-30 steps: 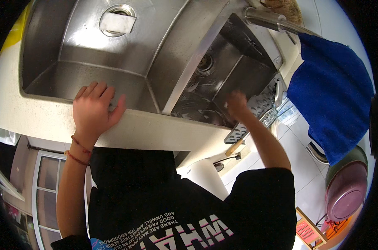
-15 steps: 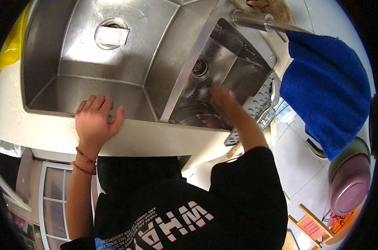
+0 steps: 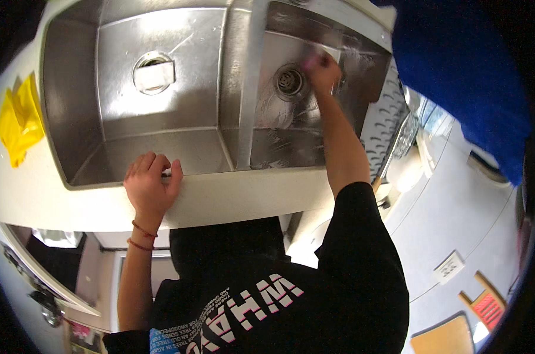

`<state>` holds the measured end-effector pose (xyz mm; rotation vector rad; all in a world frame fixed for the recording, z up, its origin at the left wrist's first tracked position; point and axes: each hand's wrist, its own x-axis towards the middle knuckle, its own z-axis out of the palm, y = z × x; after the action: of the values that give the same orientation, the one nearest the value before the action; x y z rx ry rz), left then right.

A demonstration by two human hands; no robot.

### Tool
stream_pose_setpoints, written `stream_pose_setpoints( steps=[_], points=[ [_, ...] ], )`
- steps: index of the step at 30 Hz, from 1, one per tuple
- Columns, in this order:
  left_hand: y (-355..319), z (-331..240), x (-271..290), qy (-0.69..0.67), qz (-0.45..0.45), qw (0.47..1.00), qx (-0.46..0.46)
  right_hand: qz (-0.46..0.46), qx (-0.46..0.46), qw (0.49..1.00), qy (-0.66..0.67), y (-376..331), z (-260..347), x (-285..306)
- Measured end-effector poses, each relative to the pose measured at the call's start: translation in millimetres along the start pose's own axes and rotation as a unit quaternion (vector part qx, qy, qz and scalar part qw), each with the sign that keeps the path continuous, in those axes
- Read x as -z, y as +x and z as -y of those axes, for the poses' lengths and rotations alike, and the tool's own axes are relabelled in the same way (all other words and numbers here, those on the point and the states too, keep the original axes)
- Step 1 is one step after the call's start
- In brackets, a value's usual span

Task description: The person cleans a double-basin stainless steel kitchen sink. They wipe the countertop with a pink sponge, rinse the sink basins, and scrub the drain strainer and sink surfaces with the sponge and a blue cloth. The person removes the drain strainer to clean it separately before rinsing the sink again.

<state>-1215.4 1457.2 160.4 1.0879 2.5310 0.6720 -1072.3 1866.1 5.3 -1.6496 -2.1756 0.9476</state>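
My right hand (image 3: 326, 75) is closed round a small pink thing (image 3: 311, 61), mostly hidden and smeared by motion, in the smaller right basin (image 3: 291, 118) of a steel sink. It is just beyond and right of the round drain (image 3: 290, 81), against wet metal with whitish streaks. My left hand (image 3: 153, 184) rests on the front rim of the large left basin (image 3: 161, 112). Its fingers bend over the edge and the thumb stands apart, with nothing seen in it. A white rectangular piece (image 3: 155, 76) lies across the left drain.
A yellow cloth or bag (image 3: 22, 120) lies on the counter (image 3: 244, 192) left of the sink. At the right hang a blue towel (image 3: 462, 76) and a perforated metal rack (image 3: 380, 118) beside the basin. A small wooden chair (image 3: 486, 304) stands on the tiled floor.
My right hand has moved away from me, from the near part of the right basin to beyond its drain. My left hand stays on the rim. The whole view has shifted and turned.
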Motion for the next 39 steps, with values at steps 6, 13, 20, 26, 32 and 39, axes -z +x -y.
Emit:
stream_pose_setpoints(
  steps=[6,13,20,26,32,39],
  points=[
    [-4,-8,-1,0.013,0.029,0.999,0.01,0.107,0.366,0.924,0.016,-68,36,-81],
    [-2,-4,-4,0.033,0.053,0.998,-0.021,0.196,0.289,0.937,0.007,-55,44,-85],
    [0,-13,-3,0.028,0.052,0.998,-0.032,0.237,0.119,0.954,0.139,-109,65,-35],
    [1,-12,-4,0.025,0.023,0.999,-0.029,0.2,0.024,0.953,0.227,-99,101,-46],
    [0,-14,0,0.043,0.038,0.998,-0.021,0.204,-0.067,0.975,0.063,-107,139,-13],
    [-1,-10,-10,0.037,0.031,0.999,-0.021,0.304,0.002,0.952,0.045,-121,132,2]
  ],
)
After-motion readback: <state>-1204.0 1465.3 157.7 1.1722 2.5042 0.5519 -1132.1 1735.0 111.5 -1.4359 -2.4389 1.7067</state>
